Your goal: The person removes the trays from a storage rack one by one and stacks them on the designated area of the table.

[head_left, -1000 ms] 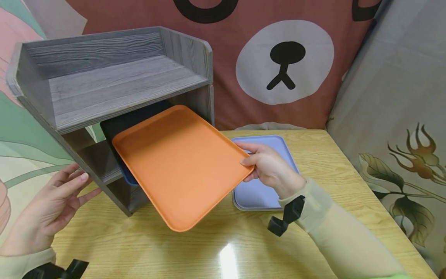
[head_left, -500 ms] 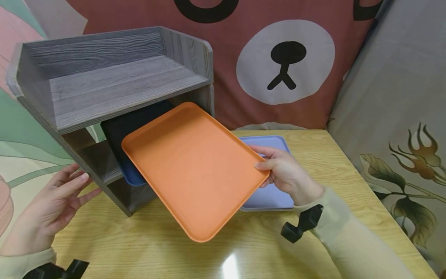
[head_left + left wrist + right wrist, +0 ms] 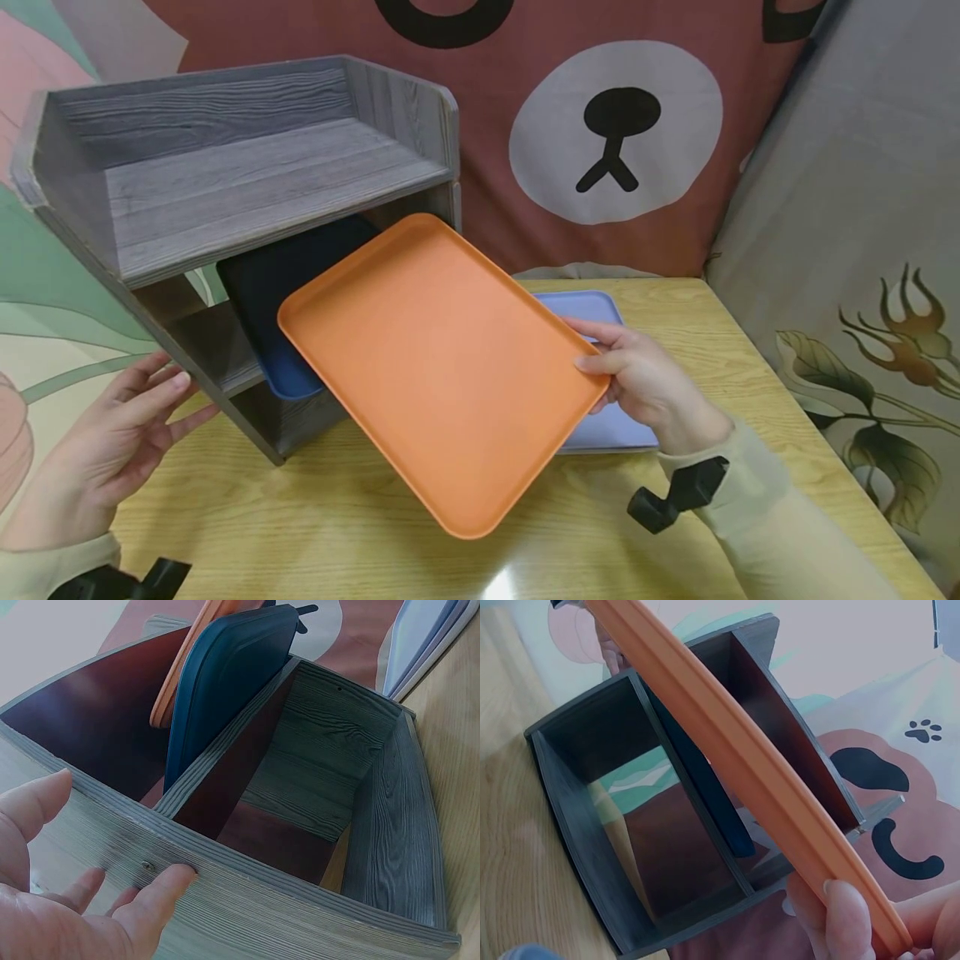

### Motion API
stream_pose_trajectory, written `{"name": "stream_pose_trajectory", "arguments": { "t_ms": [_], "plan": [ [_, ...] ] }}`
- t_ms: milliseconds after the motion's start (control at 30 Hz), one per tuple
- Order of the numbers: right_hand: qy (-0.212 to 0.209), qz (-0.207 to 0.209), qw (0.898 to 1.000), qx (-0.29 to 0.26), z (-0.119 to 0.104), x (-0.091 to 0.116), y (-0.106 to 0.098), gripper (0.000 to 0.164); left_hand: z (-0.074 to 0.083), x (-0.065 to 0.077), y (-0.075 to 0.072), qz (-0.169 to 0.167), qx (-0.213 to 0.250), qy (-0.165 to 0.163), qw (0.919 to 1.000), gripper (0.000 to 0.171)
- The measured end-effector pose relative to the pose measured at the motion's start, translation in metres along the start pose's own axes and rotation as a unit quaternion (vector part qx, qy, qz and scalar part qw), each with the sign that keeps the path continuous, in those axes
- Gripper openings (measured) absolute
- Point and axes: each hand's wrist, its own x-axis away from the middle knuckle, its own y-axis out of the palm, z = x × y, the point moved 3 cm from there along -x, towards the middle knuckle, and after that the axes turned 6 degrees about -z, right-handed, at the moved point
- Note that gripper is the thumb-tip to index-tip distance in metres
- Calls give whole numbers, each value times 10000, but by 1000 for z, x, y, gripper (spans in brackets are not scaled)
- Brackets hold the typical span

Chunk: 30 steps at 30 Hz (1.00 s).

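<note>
An orange tray [image 3: 450, 367] is held up in front of the shelf, tilted, its far left corner overlapping a dark blue tray [image 3: 288, 379] in the head view. My right hand [image 3: 637, 375] pinches its right corner, thumb on top and fingers beneath. The dark blue tray lies on the middle level of the grey wooden shelf [image 3: 262, 183], sticking out at the front. My left hand [image 3: 112, 450] rests against the shelf's left side panel with fingers spread; the left wrist view shows its fingertips [image 3: 180, 876] at that panel.
Light blue-lilac trays [image 3: 600, 429] lie stacked on the wooden table [image 3: 337, 517] right of the shelf, partly hidden by the orange tray and right hand. A bear-print cloth [image 3: 487, 125] hangs behind, and a flowered cloth [image 3: 847, 250] borders the right side.
My right hand has drawn the orange tray rightward and toward me, away from the shelf, uncovering more of the dark blue tray. The left hand has stayed put.
</note>
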Motion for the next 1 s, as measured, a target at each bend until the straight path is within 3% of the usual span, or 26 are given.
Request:
{"name": "stream_pose_trajectory", "arguments": {
  "t_ms": [400,700,1000],
  "plan": [
    [-131,118,9995,-255,1,13,-12,52,0,0,0,49,-95,-21,9999,47],
    [-252,-21,9990,-369,3,23,-20,43,0,0,0,84,-51,-22,9999,46],
    [-329,74,9975,-618,2,33,-28,44,1,0,3,-146,63,58,9999,46]
  ]
}}
